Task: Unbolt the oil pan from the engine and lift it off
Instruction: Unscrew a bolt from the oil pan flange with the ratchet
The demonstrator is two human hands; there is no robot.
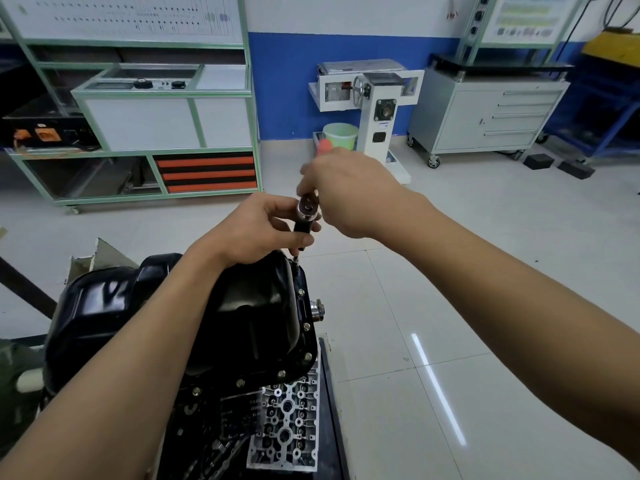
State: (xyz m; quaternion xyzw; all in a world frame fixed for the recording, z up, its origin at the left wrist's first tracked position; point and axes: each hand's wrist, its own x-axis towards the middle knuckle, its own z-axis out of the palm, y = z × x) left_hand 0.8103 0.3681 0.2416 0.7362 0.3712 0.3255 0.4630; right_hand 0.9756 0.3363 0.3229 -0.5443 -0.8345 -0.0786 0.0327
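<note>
Ratchet (308, 206) held above the oil pan (252, 306)
Our left hand (256, 226) pinches its shaft (303, 226), our right hand (346, 195) grips its handle (325, 146), pan just below.

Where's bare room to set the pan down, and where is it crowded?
Free: tiled floor right of the oil pan, up to the white stand and grey cabinet. Crowded: the pan's far corner, where left hand and right hand grip the ratchet.

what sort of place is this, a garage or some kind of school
Most likely a vehicle-mechanics training workshop, not a commercial garage. Display boards in green frames line the wall, a grey wheeled tool cabinet stands nearby, and a black oil pan is being worked on with a ratchet.
</note>
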